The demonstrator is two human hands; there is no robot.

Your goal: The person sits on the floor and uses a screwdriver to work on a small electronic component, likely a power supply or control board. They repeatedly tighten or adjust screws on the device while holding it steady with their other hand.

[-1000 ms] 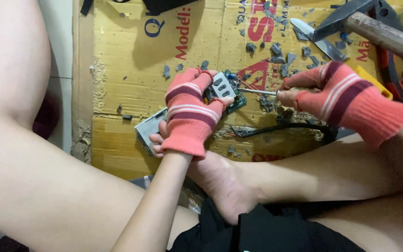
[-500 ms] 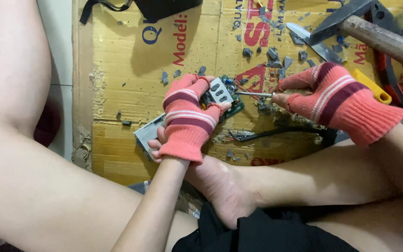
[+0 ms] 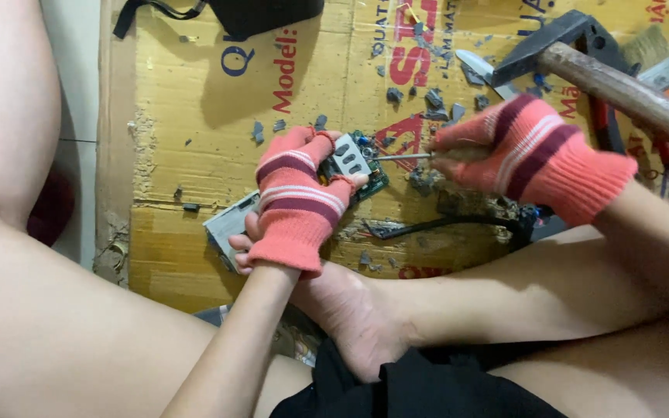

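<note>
My left hand (image 3: 297,197), in a pink striped fingerless glove, grips a small green circuit board (image 3: 358,166) with a grey metal part on top, held down against the cardboard sheet (image 3: 195,124). In a matching glove, my right hand (image 3: 520,151) holds a thin screwdriver (image 3: 403,156), and the tip points left into the board. A foot (image 3: 350,310) rests on the cardboard just below the left hand, beside a grey metal casing (image 3: 230,224).
A hammer (image 3: 605,77) with a wooden handle lies at the upper right near a paint brush (image 3: 660,58). Grey plastic fragments (image 3: 431,97) litter the cardboard. A black cable (image 3: 443,224) runs under the right hand. A black strap (image 3: 257,11) lies at the top edge. Bare legs frame both sides.
Both hands sit slightly lower and further left in view. The screwdriver tip stays at the board, and the grips are unchanged.
</note>
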